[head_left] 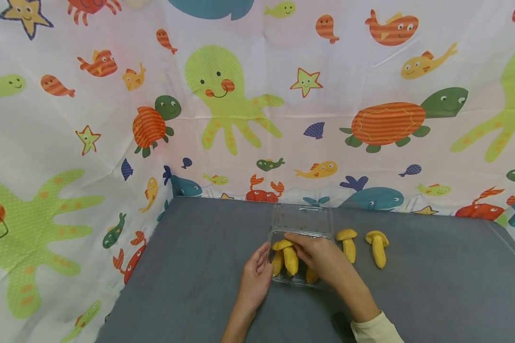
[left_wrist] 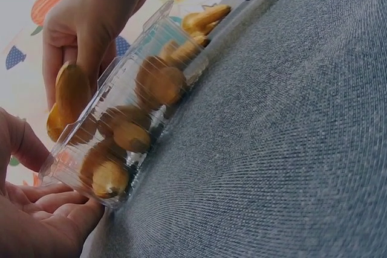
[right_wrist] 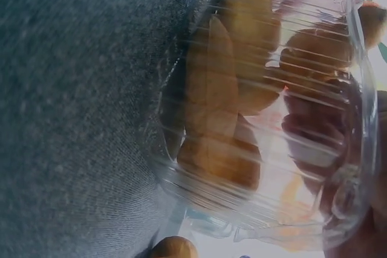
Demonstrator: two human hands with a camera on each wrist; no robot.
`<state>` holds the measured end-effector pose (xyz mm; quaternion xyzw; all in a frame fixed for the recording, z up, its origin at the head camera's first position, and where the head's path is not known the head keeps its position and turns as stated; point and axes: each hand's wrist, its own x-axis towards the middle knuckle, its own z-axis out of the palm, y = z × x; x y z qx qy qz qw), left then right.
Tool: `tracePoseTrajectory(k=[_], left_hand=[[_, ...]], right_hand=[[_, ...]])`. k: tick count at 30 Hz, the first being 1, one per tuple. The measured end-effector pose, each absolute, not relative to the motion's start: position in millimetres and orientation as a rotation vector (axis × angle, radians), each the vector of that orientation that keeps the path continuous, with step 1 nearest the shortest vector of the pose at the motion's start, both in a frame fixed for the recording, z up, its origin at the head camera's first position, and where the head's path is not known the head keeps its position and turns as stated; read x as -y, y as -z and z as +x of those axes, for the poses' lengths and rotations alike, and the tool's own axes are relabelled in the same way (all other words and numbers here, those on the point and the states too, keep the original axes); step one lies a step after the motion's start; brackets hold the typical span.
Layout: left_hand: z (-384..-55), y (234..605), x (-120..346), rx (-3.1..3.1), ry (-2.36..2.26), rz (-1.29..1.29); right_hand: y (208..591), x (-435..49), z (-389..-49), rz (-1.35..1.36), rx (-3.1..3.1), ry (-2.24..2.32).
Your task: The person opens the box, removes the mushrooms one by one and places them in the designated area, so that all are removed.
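A clear plastic clamshell box (head_left: 292, 283) stands on the grey cloth with its lid (head_left: 302, 218) folded back. My left hand (head_left: 255, 278) grips its left side, thumb near the rim and fingers against the outer wall. Over the box, my right hand (head_left: 328, 261) pinches a yellow toy mushroom (head_left: 291, 261) by its cap, stem pointing toward me. In the left wrist view that mushroom (left_wrist: 72, 92) is above the rim. Several more mushrooms lie inside, among them one at the left (head_left: 277, 263) and one partly hidden under my right hand (head_left: 311, 276).
Two loose mushrooms lie right of the box, one close to it (head_left: 348, 247) and one farther right (head_left: 379, 250). A dark object (head_left: 342, 325) is beside my right forearm. Behind the table hangs a sea-animal curtain (head_left: 240, 119).
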<state>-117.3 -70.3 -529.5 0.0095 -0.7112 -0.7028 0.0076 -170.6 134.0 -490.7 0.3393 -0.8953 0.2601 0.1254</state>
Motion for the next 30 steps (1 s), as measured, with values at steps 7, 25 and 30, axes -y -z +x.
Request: tracePoseTrajectory(k=[7, 25, 30], left_hand=[[-118.0, 529.2, 70.2, 2.259, 2.193, 0.042], [-115.3, 527.0, 68.9, 2.208, 2.202, 0.042], [-115.6, 528.1, 68.3, 2.192, 2.200, 0.038]], right_hand=[[488.2, -136.0, -168.6, 0.958, 2.638, -0.803], [478.7, -147.8, -168.7, 0.838, 2.566, -0.910], [474.7, -151.5, -167.6, 0.795, 2.558, -0.953]])
